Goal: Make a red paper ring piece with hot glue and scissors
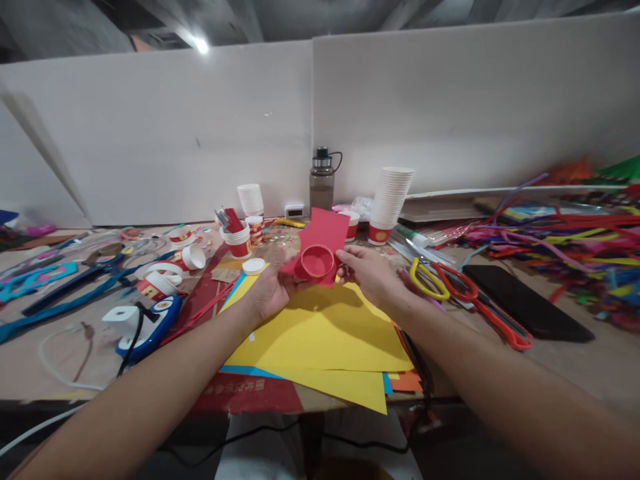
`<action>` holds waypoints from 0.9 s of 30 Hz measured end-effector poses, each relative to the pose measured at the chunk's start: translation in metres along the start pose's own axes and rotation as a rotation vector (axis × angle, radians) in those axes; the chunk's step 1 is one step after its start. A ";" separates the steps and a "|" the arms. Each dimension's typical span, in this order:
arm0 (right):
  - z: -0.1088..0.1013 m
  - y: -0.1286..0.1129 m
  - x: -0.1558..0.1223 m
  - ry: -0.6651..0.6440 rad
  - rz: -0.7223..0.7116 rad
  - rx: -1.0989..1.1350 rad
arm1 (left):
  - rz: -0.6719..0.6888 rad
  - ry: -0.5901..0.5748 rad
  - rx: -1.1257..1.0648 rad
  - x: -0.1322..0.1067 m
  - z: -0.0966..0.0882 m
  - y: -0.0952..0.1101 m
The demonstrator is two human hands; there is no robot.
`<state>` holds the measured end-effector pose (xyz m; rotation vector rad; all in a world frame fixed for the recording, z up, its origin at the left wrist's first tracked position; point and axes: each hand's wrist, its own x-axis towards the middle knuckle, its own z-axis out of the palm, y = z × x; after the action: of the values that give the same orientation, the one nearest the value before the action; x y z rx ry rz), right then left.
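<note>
Above the middle of the table, a sheet of red paper (326,227) is held up between both hands. Against its lower part sits a round red ring (318,273) that looks like a paper hoop or cup rim; whether it is joined to the sheet I cannot tell. My left hand (274,290) grips the left lower edge, its fingertips partly hidden behind the paper. On the right side, my right hand (365,270) pinches the red paper beside the ring with thumb and fingers. Beneath the hands lie yellow paper sheets (320,337).
Yellow-handled scissors (429,279), a red utility knife (500,320) and a black phone (527,301) lie at right. Pipe cleaners (565,240) heap beyond. Stacked paper cups (391,203) and a water bottle (321,181) stand behind. A blue-and-white power strip (160,323) with cables is at left.
</note>
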<state>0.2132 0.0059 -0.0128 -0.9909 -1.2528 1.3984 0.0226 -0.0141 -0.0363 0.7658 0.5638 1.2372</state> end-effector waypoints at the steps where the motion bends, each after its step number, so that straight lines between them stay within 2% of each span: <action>1: 0.001 -0.001 0.000 0.028 0.000 0.041 | -0.011 -0.027 -0.061 -0.001 0.002 0.000; 3: 0.002 -0.001 0.000 0.073 0.013 0.121 | -0.018 -0.080 -0.113 -0.002 0.005 0.000; 6: 0.004 -0.001 0.000 0.084 0.052 0.155 | 0.027 -0.096 -0.012 -0.005 0.009 -0.005; 9: 0.008 0.002 -0.001 0.081 0.077 0.134 | 0.015 -0.082 0.117 -0.006 0.011 -0.011; 14: 0.012 0.009 -0.003 0.041 0.061 0.044 | 0.027 -0.013 0.187 -0.006 0.012 -0.017; 19: 0.011 0.009 -0.004 -0.034 0.068 -0.135 | 0.064 0.056 0.218 -0.002 0.010 -0.017; 22: 0.005 -0.001 -0.005 -0.095 0.049 -0.381 | 0.085 0.095 0.185 0.002 0.005 -0.013; 27: -0.021 -0.022 -0.015 0.037 -0.230 -0.801 | 0.111 0.192 0.194 0.007 -0.001 -0.005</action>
<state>0.2392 -0.0045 0.0054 -1.3271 -1.8848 0.6792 0.0263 -0.0080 -0.0407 0.8548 0.8159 1.3817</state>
